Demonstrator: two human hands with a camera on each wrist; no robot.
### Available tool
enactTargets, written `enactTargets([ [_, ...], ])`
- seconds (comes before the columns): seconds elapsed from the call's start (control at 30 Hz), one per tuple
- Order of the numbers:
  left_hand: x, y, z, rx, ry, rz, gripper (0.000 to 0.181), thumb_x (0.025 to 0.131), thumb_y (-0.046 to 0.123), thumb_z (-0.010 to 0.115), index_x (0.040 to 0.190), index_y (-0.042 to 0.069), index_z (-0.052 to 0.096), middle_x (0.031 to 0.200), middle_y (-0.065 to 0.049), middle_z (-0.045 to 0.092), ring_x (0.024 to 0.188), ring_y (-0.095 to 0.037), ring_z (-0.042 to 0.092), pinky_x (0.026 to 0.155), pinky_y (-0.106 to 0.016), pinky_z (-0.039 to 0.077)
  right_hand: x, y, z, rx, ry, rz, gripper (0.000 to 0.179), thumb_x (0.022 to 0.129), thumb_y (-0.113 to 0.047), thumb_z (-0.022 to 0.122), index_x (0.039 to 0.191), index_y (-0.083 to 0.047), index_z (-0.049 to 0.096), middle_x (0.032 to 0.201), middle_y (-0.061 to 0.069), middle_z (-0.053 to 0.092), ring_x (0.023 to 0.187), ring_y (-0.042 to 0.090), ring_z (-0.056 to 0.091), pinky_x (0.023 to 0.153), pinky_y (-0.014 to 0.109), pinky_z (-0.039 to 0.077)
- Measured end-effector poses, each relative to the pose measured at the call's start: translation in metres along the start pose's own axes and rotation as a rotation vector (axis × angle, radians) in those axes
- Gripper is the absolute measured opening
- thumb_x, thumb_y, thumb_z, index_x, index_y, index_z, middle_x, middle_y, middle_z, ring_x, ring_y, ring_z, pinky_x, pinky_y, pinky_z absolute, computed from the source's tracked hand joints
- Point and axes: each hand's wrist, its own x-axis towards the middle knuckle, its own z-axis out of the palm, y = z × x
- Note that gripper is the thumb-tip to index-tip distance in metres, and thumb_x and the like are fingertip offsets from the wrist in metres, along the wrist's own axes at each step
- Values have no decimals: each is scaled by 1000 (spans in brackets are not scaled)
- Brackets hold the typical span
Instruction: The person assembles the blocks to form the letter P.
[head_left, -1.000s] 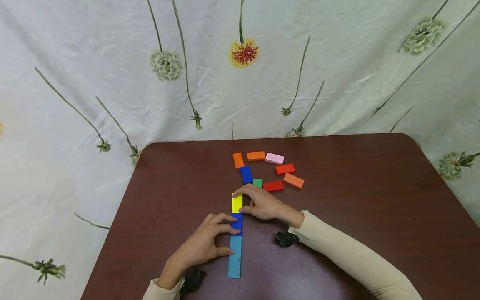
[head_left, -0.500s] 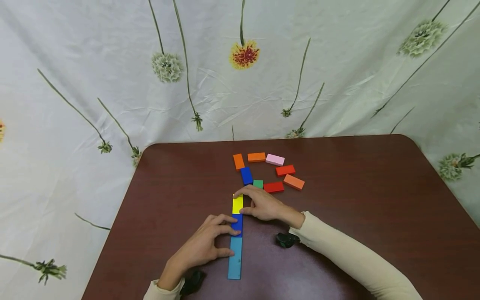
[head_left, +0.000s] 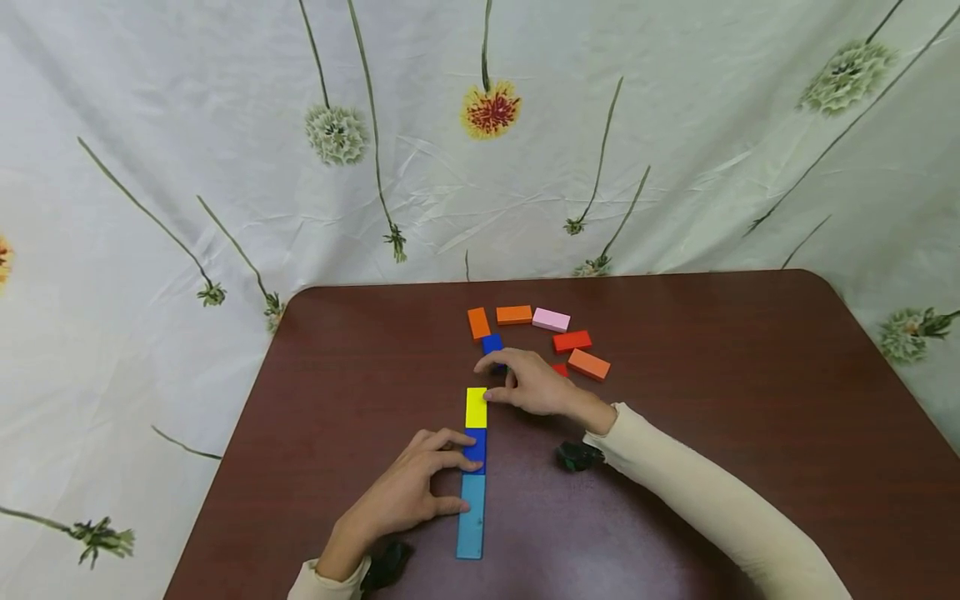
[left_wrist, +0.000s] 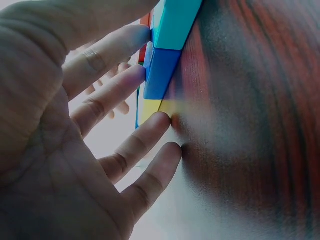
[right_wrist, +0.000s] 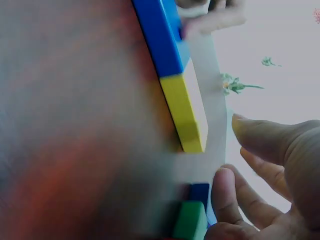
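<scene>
A straight column of blocks runs up the table: a long light-blue block (head_left: 470, 533), a blue block (head_left: 476, 451) and a yellow block (head_left: 476, 407). My left hand (head_left: 401, 492) rests from the left on the light-blue and blue blocks with thumb and fingertips, other fingers spread. My right hand (head_left: 536, 383) hovers past the yellow block's far end, its fingers apart and holding nothing. Under its fingertips lies another blue block (head_left: 491, 342), partly covered. A green block (right_wrist: 190, 220) shows in the right wrist view but is hidden by the hand in the head view.
Beyond the right hand, a loop of blocks includes orange (head_left: 513, 315), pink (head_left: 551, 320), red (head_left: 572, 342) and light-orange (head_left: 589, 364) ones. The brown table (head_left: 712, 375) meets a flower-print cloth (head_left: 525, 183) at its far edge.
My right hand has let go of the yellow block and moved away from me, toward the far blue block. The left hand and the column have stayed put.
</scene>
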Motion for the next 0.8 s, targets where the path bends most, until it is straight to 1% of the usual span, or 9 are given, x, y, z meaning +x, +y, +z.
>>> enactTargets([
  [0.13,-1,0,0,1,4,2,41,80,27,85,119,20,74,141,4,56,122,-22,45,100,-50,45,10,5,-10,-44,14,14,37,91,-20,76,124,-7,66,122,10,67,74,17,56,67,24,47],
  [0.2,-1,0,0,1,3,2,41,81,27,85,119,21,74,141,4,56,122,-22,45,100,-50,45,15,8,-14,-56,22,39,38,90,-21,76,124,-8,67,121,10,67,78,18,55,69,25,46],
  [0.27,-1,0,0,1,0,0,41,81,27,85,119,21,74,141,4,56,123,-22,45,101,-50,45,19,11,-18,-55,31,67,39,90,-22,77,125,-8,67,119,9,67,80,19,54,70,26,45],
  [0.4,-1,0,-1,-3,-2,-5,41,80,28,85,119,21,74,141,5,56,123,-22,45,101,-50,45,25,15,-23,-21,42,104,39,89,-20,78,124,-5,68,119,11,68,80,18,54,72,28,46],
  [0.53,0,0,-1,-7,-3,-11,41,80,28,85,119,21,74,141,5,56,123,-22,45,101,-50,45,29,18,-25,-2,35,134,38,88,-18,79,122,-6,69,121,12,67,81,18,54,74,29,47],
  [0.67,0,0,-1,-10,-7,-17,40,81,29,85,119,21,74,141,5,55,124,-22,44,102,-50,44,33,19,-24,6,18,184,36,88,-16,78,122,-7,70,126,11,65,89,21,55,81,32,48],
  [0.8,0,0,0,-14,-9,-22,40,81,30,85,119,22,74,141,6,55,124,-21,44,102,-51,44,34,20,-22,10,0,207,37,87,-11,78,122,-7,69,132,12,61,97,25,55,88,37,49],
])
